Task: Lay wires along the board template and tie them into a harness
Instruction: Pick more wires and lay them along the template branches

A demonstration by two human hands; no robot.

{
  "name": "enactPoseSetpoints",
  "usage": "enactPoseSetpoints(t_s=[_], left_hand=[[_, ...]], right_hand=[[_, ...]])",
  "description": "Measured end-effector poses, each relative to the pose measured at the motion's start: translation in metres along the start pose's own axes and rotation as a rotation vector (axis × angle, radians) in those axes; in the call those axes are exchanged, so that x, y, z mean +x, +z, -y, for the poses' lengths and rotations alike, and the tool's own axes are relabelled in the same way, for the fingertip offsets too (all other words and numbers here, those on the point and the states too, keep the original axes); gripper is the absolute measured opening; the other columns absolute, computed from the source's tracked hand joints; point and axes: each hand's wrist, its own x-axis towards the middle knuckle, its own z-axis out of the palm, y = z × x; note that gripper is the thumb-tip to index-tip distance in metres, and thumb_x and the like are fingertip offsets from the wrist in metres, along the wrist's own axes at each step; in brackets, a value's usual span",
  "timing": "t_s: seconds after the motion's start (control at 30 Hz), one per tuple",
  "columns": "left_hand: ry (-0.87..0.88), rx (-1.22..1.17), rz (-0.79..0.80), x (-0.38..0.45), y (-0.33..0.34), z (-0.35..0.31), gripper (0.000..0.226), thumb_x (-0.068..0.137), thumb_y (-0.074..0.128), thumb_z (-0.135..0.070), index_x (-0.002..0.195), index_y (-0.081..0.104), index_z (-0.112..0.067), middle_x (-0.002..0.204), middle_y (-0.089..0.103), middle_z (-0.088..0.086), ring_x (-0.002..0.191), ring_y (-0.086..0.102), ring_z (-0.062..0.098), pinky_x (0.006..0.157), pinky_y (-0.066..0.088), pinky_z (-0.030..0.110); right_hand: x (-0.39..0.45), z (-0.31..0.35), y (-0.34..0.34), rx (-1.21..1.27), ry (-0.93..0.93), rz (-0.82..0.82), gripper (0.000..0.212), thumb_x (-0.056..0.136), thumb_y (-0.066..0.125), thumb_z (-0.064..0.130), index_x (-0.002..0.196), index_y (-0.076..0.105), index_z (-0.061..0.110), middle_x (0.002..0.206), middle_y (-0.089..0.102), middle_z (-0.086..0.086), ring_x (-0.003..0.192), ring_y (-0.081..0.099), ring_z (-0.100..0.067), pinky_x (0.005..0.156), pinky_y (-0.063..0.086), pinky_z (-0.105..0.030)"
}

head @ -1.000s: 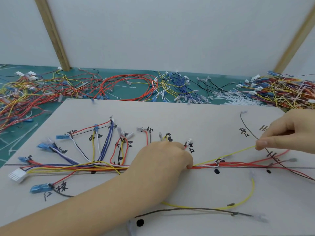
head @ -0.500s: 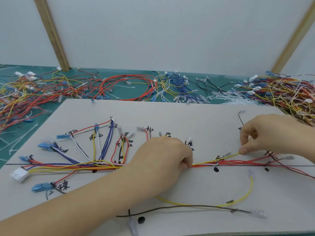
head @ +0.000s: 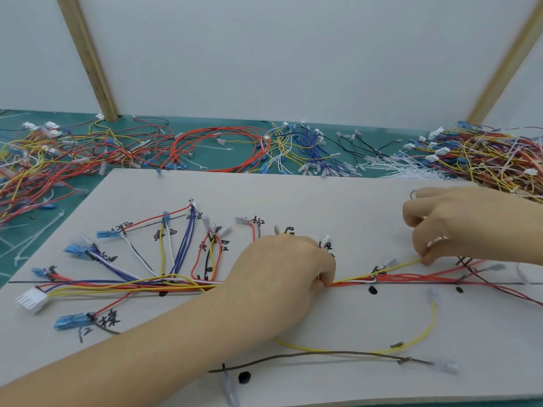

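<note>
A grey template board with black lines and handwritten marks lies in front of me. A bundle of red, yellow, blue and white wires runs along its main line, with branches fanning up to blue terminals and a white connector at the left end. My left hand grips the bundle at mid-board, fingers curled round it. My right hand pinches a yellow wire just above the red wires at the right. A second yellow wire and a brown wire loop loose near the front edge.
Behind the board, on the green cutting mat, lie heaps of loose wires: red loops, blue and white ones, a mixed pile at the right, and white cable ties. Two wooden posts lean against the white wall.
My right hand has drawn in to the left and down along the yellow wire, bringing it closer to the red bundle. My left hand has stayed on the bundle.
</note>
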Motion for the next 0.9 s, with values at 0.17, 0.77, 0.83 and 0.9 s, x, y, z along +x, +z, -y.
enactPoseSetpoints(t_s=[0.17, 0.77, 0.83, 0.9], left_hand=[[0.000, -0.013, 0.008, 0.001, -0.001, 0.000, 0.020, 0.091, 0.046, -0.024, 0.101, 0.061, -0.032, 0.101, 0.056, -0.011, 0.096, 0.051, 0.012, 0.062, 0.021, 0.025], [0.033, -0.307, -0.037, -0.007, -0.016, 0.014, 0.009, 0.079, 0.068, -0.024, 0.089, 0.067, -0.025, 0.069, 0.049, -0.017, 0.069, 0.047, -0.009, 0.065, 0.032, 0.003], [0.039, -0.289, -0.037, -0.016, -0.026, 0.025, 0.007, 0.079, 0.069, -0.022, 0.086, 0.069, -0.024, 0.070, 0.049, -0.018, 0.070, 0.047, -0.007, 0.066, 0.032, 0.003], [0.032, -0.225, -0.025, -0.024, -0.031, 0.037, 0.007, 0.080, 0.068, -0.024, 0.085, 0.070, -0.027, 0.071, 0.049, -0.020, 0.074, 0.044, -0.011, 0.070, 0.030, 0.001]], right_hand=[[-0.012, -0.028, 0.016, -0.061, -0.070, -0.181, 0.043, 0.035, 0.090, 0.000, 0.050, 0.060, 0.027, 0.066, 0.054, 0.005, 0.063, 0.048, -0.012, 0.037, 0.041, -0.023], [0.021, 0.074, -0.001, 0.702, 0.002, -0.248, 0.012, 0.078, 0.073, 0.012, 0.082, 0.076, 0.023, 0.072, 0.057, 0.018, 0.077, 0.054, 0.001, 0.067, 0.039, -0.008], [0.019, 0.075, 0.001, 0.726, 0.017, -0.284, 0.011, 0.076, 0.075, 0.012, 0.080, 0.076, 0.023, 0.068, 0.057, 0.019, 0.066, 0.056, 0.003, 0.062, 0.038, -0.001], [0.017, 0.077, 0.003, 0.717, 0.042, -0.324, 0.008, 0.075, 0.073, 0.019, 0.077, 0.076, 0.027, 0.065, 0.059, 0.018, 0.062, 0.054, 0.007, 0.060, 0.037, 0.001]])
